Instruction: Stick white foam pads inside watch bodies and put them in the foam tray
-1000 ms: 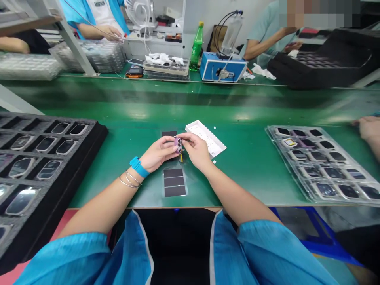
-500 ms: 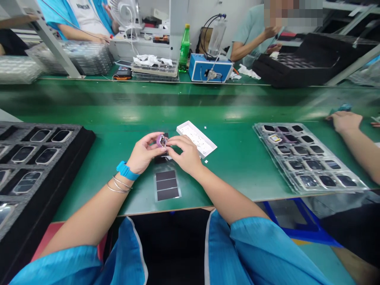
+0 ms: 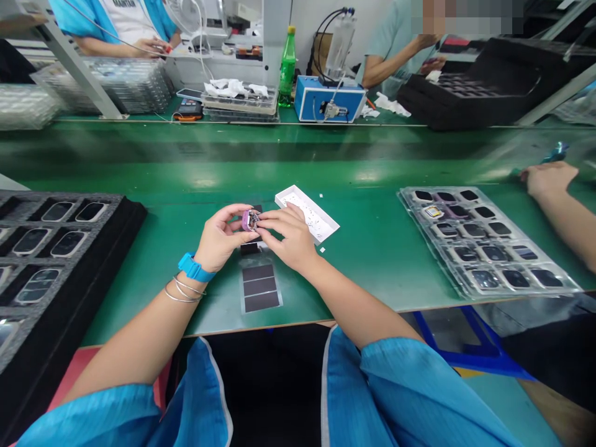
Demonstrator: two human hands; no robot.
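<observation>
My left hand [image 3: 222, 236], with a blue strap and thin bangles at the wrist, grips a small purple smartwatch case [image 3: 246, 221] between thumb and fingers. Its open side faces right and bares metallic inner parts. Against that side press the fingertips of my right hand [image 3: 291, 239], pinched together; whatever they hold is too small to make out. Under the hands lies a dark pad [image 3: 249, 249], partly hidden. Nearer the table edge is a clear sheet with dark rectangular pieces [image 3: 259, 286]. A shallow white box lid [image 3: 328, 228] with tiny specks inside sits just beyond my right hand.
At left stands a black foam tray [image 3: 107, 242] of watch cases. A clear plastic tray [image 3: 447, 264] with more watch parts lies at right, near another person's hand [image 3: 552, 178]. Behind, a shelf carries a green bottle [image 3: 287, 68] and a blue machine [image 3: 305, 102]; two people sit beyond.
The purple case has turned slightly, so more of its inside shows. Both my hands stay at nearly the same spot. Across the shelf, one person's hands have come together.
</observation>
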